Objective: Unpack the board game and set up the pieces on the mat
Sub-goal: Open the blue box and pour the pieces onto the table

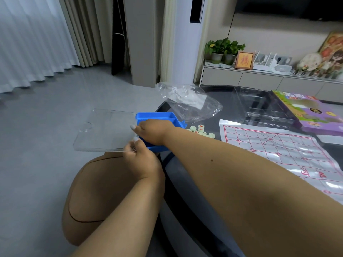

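1. My left hand (143, 162) pinches the clear lid (104, 129) at its near corner.
2. My right hand (154, 132) grips the blue tray (157, 115), which overhangs the table (185, 182) edge; it could tip.
3. Pieces (201, 129) lie loose beside the mat (278, 151) and may roll off.

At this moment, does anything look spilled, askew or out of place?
Yes. The blue tray hangs tilted past the table edge, gripped by the right hand, while the left hand holds its clear lid over the floor. Pieces lie in a loose heap beside the mat, not on it.
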